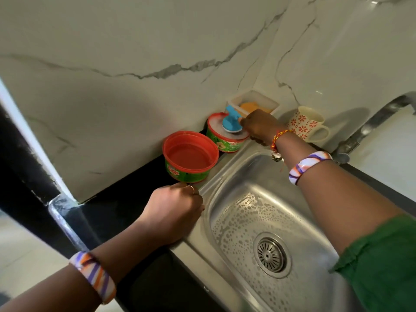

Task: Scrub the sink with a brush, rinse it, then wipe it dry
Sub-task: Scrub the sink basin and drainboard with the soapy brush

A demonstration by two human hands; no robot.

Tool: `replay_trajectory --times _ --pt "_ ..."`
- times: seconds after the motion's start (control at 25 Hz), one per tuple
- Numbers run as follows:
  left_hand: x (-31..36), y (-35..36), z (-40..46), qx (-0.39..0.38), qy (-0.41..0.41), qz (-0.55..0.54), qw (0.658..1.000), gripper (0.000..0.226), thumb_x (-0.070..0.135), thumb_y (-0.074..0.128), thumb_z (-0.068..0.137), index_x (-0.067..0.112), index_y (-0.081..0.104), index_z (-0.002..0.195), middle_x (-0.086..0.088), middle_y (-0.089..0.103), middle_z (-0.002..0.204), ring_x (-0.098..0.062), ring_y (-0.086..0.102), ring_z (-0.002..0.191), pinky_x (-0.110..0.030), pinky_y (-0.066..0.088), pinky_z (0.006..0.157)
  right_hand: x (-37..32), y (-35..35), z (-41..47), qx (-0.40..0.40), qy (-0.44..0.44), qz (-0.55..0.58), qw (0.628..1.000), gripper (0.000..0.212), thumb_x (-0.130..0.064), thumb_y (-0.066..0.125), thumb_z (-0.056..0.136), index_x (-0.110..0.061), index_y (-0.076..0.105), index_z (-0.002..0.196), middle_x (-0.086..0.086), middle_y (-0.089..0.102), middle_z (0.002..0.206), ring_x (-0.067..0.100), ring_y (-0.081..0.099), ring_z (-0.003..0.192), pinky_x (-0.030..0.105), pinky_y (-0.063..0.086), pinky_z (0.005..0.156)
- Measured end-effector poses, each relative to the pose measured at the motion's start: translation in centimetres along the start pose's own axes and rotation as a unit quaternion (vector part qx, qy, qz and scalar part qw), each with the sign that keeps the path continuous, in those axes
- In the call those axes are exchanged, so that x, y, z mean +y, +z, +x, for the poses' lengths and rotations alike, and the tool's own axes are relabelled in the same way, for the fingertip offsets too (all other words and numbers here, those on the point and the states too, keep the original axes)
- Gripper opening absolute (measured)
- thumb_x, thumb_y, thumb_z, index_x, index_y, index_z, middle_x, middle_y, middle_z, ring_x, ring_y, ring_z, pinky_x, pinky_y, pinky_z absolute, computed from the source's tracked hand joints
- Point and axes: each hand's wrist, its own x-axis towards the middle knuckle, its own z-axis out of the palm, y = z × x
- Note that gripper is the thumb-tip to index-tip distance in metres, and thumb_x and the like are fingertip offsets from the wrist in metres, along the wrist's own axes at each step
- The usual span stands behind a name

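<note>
— Blue plastic was what mattered: the brush point(231, 122) sat bristles-down in the far soap tub point(226, 137), its knob handle standing up and tilting a little toward the wall.

— And which hand was nearer?

— The right hand point(258, 128), by a long way. It was stretched over the back corner of the sink point(227, 176), and its fingers point(244, 121) touched the brush handle from the tap side. They were curled toward the knob, though I could not tell whether they had truly closed round it or only rested against it.

— The left hand?

— The left hand point(174, 212) lay at the sink's near-left rim, fingers clenched with the knuckles up. It sat just below the nearer red tub point(190, 157), which stood open on the dark desk point(126, 212). Whether it pinched anything I could not make out.

— So the brush lay away from the basin?

— Yes, beyond the basin's far-left corner, on the desk by the marble wall. The basin floor was dotted with soapy droplets around the drain point(271, 255). I judged the brush would have to come up off the soap, then back and to the right, down into the bowl.

— Anything in the way?

— A flowered mug point(307, 124) stood near the wrist, beside the tap point(378, 118).
</note>
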Motion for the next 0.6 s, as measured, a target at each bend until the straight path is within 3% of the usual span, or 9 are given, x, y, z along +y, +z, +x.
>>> replay_trajectory --times 0.08,0.16,0.24,0.36,0.48,0.6 --pt "-0.1 0.1 -0.1 0.009 0.001 0.003 1.0 0.033 0.034 0.042 0.079 0.016 0.058 0.055 0.004 0.06 0.06 -0.021 0.062 0.056 -0.025 0.043 0.034 3.7 1.4 4.5 -0.044 0.021 0.039 0.998 0.037 -0.053 0.063 0.072 -0.02 0.06 0.088 0.017 0.067 0.1 0.014 0.059 0.048 0.02 0.048 0.045" --pt "-0.1 0.1 -0.3 0.011 -0.007 0.004 1.0 0.034 0.034 0.041 0.078 0.016 0.058 0.055 0.004 0.061 0.06 -0.02 0.062 0.056 -0.025 0.043 0.033 0.7 -0.5 -0.5 -0.043 -0.007 0.066 0.997 0.024 -0.04 0.056 0.084 -0.017 0.058 0.083 0.014 0.062 0.077 0.017 0.05 0.048 0.019 0.04 0.046" --pt "-0.1 0.3 -0.3 0.018 -0.014 0.003 1.0 0.035 0.036 0.04 0.077 0.017 0.06 0.056 0.005 0.062 0.061 -0.019 0.063 0.057 -0.024 0.043 0.034 -6.4 -3.8 -8.5 0.059 -0.074 0.079 0.992 0.026 -0.031 0.047 0.093 -0.009 0.058 0.085 0.006 0.047 0.059 0.017 0.038 0.046 0.022 0.029 0.044" --pt "0.0 0.3 0.0 0.018 -0.034 0.019 0.999 0.034 0.039 0.043 0.074 0.018 0.06 0.053 0.006 0.06 0.057 -0.018 0.061 0.052 -0.023 0.039 0.034 -7.3 -6.1 -10.9 0.12 -0.108 0.14 0.977 0.028 -0.031 0.042 0.095 -0.009 0.058 0.087 0.005 0.045 0.057 0.017 0.036 0.041 0.019 0.028 0.041" --pt "0.2 0.2 0.2 0.012 -0.043 0.029 0.999 0.025 0.036 0.056 0.068 0.018 0.06 0.051 0.005 0.058 0.053 -0.018 0.058 0.047 -0.021 0.034 0.034 -5.8 -3.5 -10.8 0.1 -0.091 0.072 0.988 0.03 -0.03 0.042 0.095 -0.011 0.055 0.076 0.002 0.045 0.057 0.014 0.037 0.046 0.023 0.029 0.044" --pt "0.2 0.4 -0.1 0.012 -0.054 0.022 0.998 0.024 0.036 0.056 0.07 0.018 0.062 0.055 0.004 0.06 0.057 -0.02 0.06 0.052 -0.02 0.032 0.04 -5.1 -2.0 -10.3 0.123 -0.102 0.064 0.985 0.035 -0.032 0.039 0.097 -0.013 0.053 0.071 0.001 0.045 0.058 0.015 0.04 0.049 0.026 0.03 0.048"
